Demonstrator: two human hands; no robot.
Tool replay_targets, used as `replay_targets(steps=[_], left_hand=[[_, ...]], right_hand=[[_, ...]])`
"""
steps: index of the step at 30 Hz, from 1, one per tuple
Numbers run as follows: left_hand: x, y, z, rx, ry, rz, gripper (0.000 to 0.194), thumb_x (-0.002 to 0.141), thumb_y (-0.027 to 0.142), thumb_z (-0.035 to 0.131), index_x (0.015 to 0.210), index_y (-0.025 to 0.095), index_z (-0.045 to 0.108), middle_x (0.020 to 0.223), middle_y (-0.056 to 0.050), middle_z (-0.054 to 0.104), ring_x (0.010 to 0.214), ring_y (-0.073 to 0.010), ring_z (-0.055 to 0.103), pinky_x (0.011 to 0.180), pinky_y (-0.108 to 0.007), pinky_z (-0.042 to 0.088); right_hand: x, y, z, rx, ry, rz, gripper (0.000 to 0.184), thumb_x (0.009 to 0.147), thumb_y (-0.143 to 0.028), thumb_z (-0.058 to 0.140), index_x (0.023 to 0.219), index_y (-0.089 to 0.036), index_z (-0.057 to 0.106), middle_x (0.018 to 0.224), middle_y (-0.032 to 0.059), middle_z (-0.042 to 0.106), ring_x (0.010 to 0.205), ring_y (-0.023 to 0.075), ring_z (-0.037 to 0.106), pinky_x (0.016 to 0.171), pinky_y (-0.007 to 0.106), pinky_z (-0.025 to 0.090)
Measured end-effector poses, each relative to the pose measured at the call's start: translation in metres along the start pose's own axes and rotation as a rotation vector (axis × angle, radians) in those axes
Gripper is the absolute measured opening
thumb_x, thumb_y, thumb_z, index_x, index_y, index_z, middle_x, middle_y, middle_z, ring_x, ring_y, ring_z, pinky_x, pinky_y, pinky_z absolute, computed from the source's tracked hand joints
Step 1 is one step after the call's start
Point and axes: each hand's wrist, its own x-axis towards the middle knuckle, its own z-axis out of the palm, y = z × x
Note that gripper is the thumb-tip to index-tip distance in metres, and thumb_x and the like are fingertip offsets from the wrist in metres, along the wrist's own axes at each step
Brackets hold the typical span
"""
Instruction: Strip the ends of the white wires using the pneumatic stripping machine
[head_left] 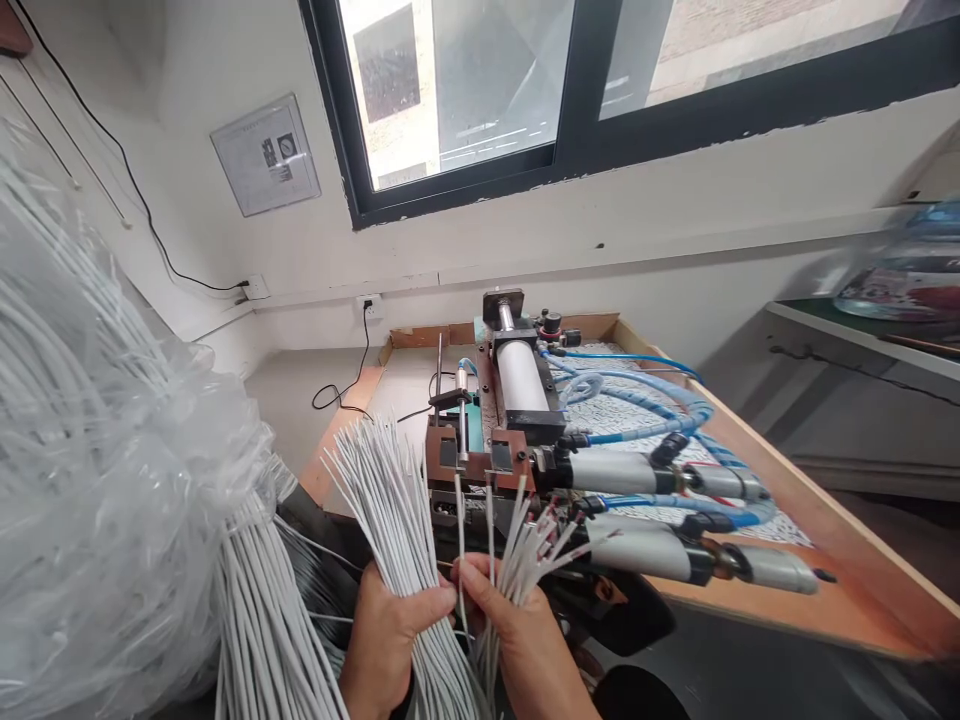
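A thick bundle of white cables [390, 500] fans upward out of my left hand [397, 620], whose fingers are wrapped round it. My right hand [510, 620] grips a smaller bunch of cables [525, 550], several with reddish wire ends showing. Between thumb and finger of that hand, a single cable [460, 520] stands up toward the machine's front. Another cable beside it also points at the brown front plates. Just beyond both hands sits the pneumatic machine [521, 375] with its silver cylinders. My palms and the lower cable lengths are partly hidden.
To the left, a large clear plastic bag [135, 480] holds more cables, with another cable bundle [262, 610] below it. Blue air hoses [660, 400] loop right of the machine. A wooden rim [810, 480] edges the bench. A shelf [862, 330] stands at right.
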Motion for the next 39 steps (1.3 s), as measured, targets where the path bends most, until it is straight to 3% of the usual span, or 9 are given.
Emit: replay_targets(steps=[5,13,16,19,23,28,39], left_hand=[[0.002,-0.004,-0.003,-0.046,0.133,-0.059,0.014,0.054,0.007,0.067,0.066,0.012,0.062,0.056,-0.001,0.065,0.056,-0.0184,0.061,0.057,-0.033,0.049],[0.003,-0.006,-0.003,-0.051,0.189,-0.016,0.012,0.058,0.012,0.066,0.069,0.011,0.062,0.056,-0.002,0.066,0.053,-0.0189,0.062,0.055,-0.032,0.05],[0.002,-0.007,-0.003,-0.053,0.168,0.004,0.013,0.059,0.01,0.064,0.072,0.012,0.063,0.058,-0.002,0.067,0.052,-0.0176,0.061,0.055,-0.032,0.049],[0.001,-0.005,-0.001,-0.069,0.066,0.008,0.02,0.059,0.005,0.061,0.077,0.011,0.064,0.065,-0.004,0.069,0.058,-0.0181,0.061,0.061,-0.033,0.049],[0.0,-0.005,0.0,-0.066,-0.041,0.049,0.027,0.059,0.003,0.059,0.084,0.01,0.065,0.078,-0.007,0.07,0.075,-0.0217,0.062,0.076,-0.035,0.046],[-0.001,-0.013,-0.007,-0.047,0.099,-0.042,0.011,0.058,0.005,0.062,0.067,0.012,0.062,0.057,0.0,0.064,0.054,-0.016,0.059,0.056,-0.03,0.048],[-0.002,-0.01,-0.006,-0.069,0.179,-0.051,0.011,0.057,0.011,0.066,0.066,0.012,0.06,0.052,0.001,0.06,0.048,-0.0152,0.058,0.048,-0.028,0.047]], right_hand=[[0.011,0.002,-0.003,0.08,0.093,-0.016,0.018,0.059,-0.03,0.07,0.059,-0.014,0.061,0.049,-0.002,0.057,0.045,0.0099,0.044,0.045,0.023,0.032],[0.019,-0.005,0.006,0.314,0.158,0.185,0.021,0.048,-0.023,0.076,0.057,-0.013,0.061,0.046,-0.0013,0.058,0.041,0.0102,0.048,0.042,0.022,0.036],[0.016,-0.004,0.009,0.304,0.041,0.223,0.02,0.054,-0.028,0.074,0.059,-0.013,0.061,0.046,-0.0025,0.055,0.041,0.0095,0.047,0.043,0.022,0.037],[0.011,-0.001,0.008,0.199,-0.112,0.197,0.02,0.057,-0.03,0.072,0.063,-0.013,0.063,0.049,-0.003,0.055,0.044,0.0083,0.046,0.047,0.021,0.035],[0.004,0.003,0.004,0.085,-0.03,0.019,0.019,0.056,-0.029,0.073,0.065,-0.015,0.064,0.049,-0.0045,0.055,0.047,0.0081,0.043,0.05,0.02,0.034],[-0.003,0.005,-0.003,0.061,0.09,0.0,0.023,0.055,-0.032,0.073,0.065,-0.015,0.062,0.048,-0.0025,0.057,0.045,0.0091,0.043,0.046,0.021,0.033],[0.008,-0.002,-0.003,0.099,0.026,0.124,0.019,0.057,-0.029,0.071,0.057,-0.013,0.06,0.046,-0.0033,0.051,0.042,0.0078,0.041,0.044,0.021,0.032]])
